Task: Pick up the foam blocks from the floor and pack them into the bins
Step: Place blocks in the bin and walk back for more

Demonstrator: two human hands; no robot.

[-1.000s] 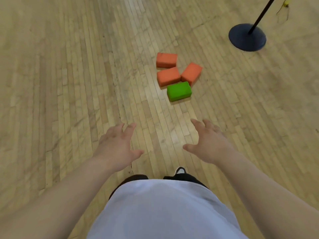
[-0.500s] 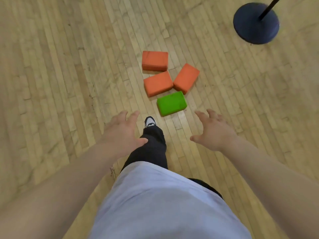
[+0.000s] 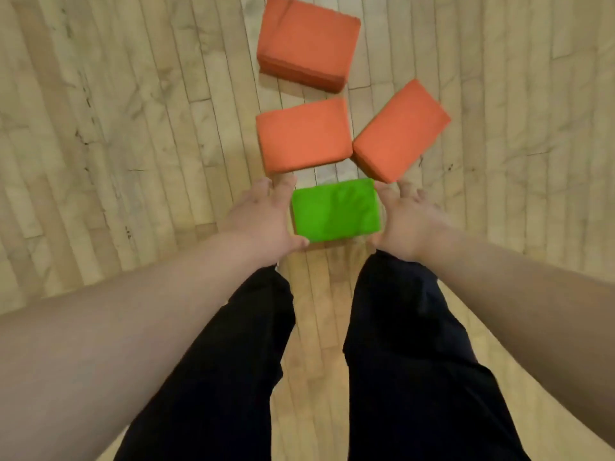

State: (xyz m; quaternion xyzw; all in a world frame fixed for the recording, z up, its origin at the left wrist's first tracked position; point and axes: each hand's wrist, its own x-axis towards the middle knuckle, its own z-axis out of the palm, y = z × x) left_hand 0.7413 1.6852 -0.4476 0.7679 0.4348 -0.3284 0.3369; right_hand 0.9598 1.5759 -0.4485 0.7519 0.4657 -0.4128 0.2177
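Four foam blocks on a pale wood-strip floor [image 3: 133, 128], listed as I see them through the head camera.

1. Green block [image 3: 336, 210]. It is the nearest of the four, just ahead of the person's legs, long side across the view, between the two hands. I cannot tell whether it rests on the boards or is raised off them.

2. Middle block [image 3: 304, 134], orange. It lies flat just beyond the green block, set a little to the left, with a thin strip of floor between them. Its near right corner meets the right block, or nearly so.

3. Right block [image 3: 402, 129], orange. It lies flat and is turned at a slant. Its near corner is just beyond the green block's far right corner.

4. Far block [image 3: 307, 41], orange. It is the farthest out, with a gap of floor between it and the middle block. Its darker side face shows.

5. Left hand [image 3: 263, 224]. It lies against the green block's left end. The fingers [image 3: 286, 186] run to the far left corner, tips just short of the middle block, and the thumb hooks the near left corner. These fingers grip the green block.

6. Right hand [image 3: 409, 224]. It lies against the green block's right end. The fingers [image 3: 404, 191] reach past the far right corner, beside the right block. The thumb is hidden, so I cannot tell whether these fingers close on the block or only press it.

7. Trousers [image 3: 233, 361], dark, two legs filling the lower view, with bare forearms coming in from either side.
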